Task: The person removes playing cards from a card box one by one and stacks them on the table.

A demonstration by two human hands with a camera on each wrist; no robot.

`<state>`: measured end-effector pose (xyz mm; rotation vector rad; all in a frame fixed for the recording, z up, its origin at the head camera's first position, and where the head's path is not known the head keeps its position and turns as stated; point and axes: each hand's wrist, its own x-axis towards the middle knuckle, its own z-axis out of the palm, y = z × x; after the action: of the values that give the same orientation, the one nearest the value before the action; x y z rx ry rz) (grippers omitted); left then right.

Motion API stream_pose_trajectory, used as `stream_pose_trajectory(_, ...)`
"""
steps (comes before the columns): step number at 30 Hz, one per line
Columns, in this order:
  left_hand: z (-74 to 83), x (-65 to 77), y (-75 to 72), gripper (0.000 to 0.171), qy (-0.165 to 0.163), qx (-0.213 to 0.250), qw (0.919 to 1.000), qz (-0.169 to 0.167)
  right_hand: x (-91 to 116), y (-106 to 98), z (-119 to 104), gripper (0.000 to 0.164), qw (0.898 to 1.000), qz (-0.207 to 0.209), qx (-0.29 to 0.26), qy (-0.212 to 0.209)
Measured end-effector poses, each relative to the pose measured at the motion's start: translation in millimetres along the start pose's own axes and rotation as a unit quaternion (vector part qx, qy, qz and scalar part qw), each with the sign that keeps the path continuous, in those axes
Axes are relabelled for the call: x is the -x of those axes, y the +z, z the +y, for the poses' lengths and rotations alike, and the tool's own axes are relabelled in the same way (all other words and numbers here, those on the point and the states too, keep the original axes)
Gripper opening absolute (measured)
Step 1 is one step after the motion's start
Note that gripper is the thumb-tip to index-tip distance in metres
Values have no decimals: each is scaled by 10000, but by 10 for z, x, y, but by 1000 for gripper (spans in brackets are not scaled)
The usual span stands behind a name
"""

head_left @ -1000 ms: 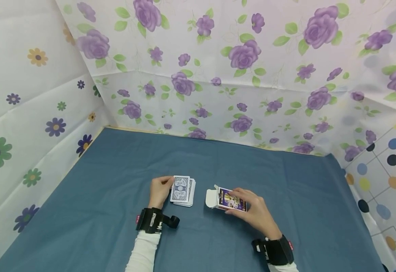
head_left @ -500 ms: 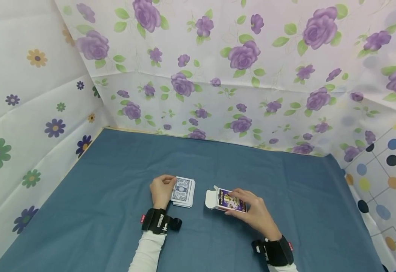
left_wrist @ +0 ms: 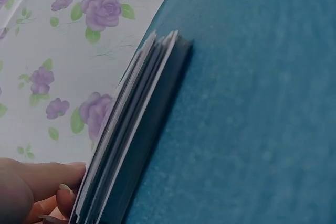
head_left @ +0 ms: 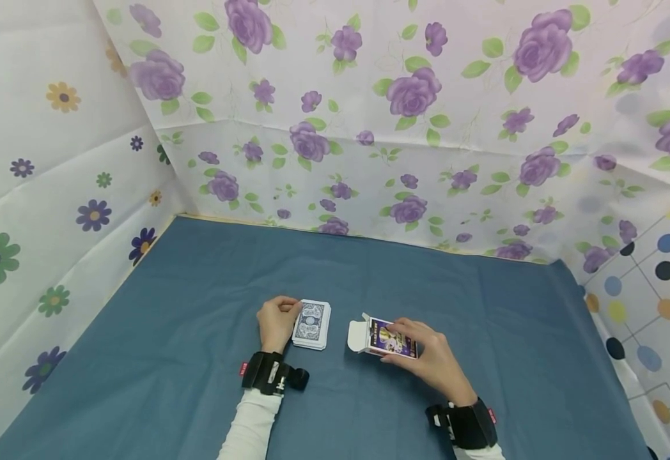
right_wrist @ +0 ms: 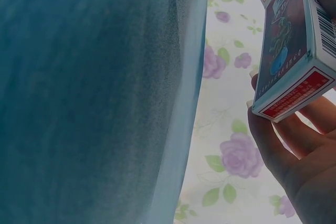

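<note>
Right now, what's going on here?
A person's left fingers touch the left edge of a stack of cards on blue cloth; whether they pinch a card is unclear. Their right fingers hold a card box, flap open toward the stack. The stack sits outside the box.

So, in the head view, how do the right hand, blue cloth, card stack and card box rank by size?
Largest to smallest:
1. Blue cloth
2. Right hand
3. Card box and card stack: too alike to rank, the box being partly covered.
</note>
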<state>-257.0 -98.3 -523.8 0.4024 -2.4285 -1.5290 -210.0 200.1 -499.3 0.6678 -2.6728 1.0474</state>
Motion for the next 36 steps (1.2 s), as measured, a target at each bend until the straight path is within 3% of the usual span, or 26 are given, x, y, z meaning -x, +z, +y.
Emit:
stream_pose_trajectory(6, 123, 43, -68, 19, 420, -192, 9988, -152, -5, 1, 5, 54, 10000, -19, 13, -32)
stream_pose_trajectory(9, 332, 101, -140, 19, 754, 22, 9938, -818, -10, -4, 10, 54, 10000, 7, 26, -93)
stream_pose_trajectory(11, 498, 158, -162, 17, 952, 165, 9811, -1675, -14, -10, 15, 53, 9999, 66, 36, -145)
stream_pose_trajectory(13, 623, 221, -130, 15, 1146, 205, 9591, -2581, -18, -15, 17, 53, 9997, 127, 48, -199)
stream_pose_trajectory(16, 725, 330, -11, 15, 1421, -25, 9301, -3387, -19, -9, 17, 53, 9995, 158, 29, -263)
stream_pose_trajectory(18, 738, 395, 75, 16, 1456, -86, 9241, -3533, -16, 0, 13, 53, 9994, 137, 11, -315)
stream_pose_trajectory(22, 723, 475, 170, 19, 1286, -69, 9257, -3556, -5, 17, 11, 54, 9992, 128, 11, -391)
stream_pose_trajectory(27, 687, 458, 175, 24, 1108, -44, 9212, -3730, -14, 19, 4, 54, 9987, 155, 91, -467)
stream_pose_trajectory(32, 655, 439, 176, 17, 969, 223, 9147, -3917, -18, 21, -16, 54, 9985, 172, 105, -504)
stream_pose_trajectory(36, 633, 475, 223, 11, 815, 256, 9198, -3830, -15, 20, -42, 54, 9984, 169, 112, -537)
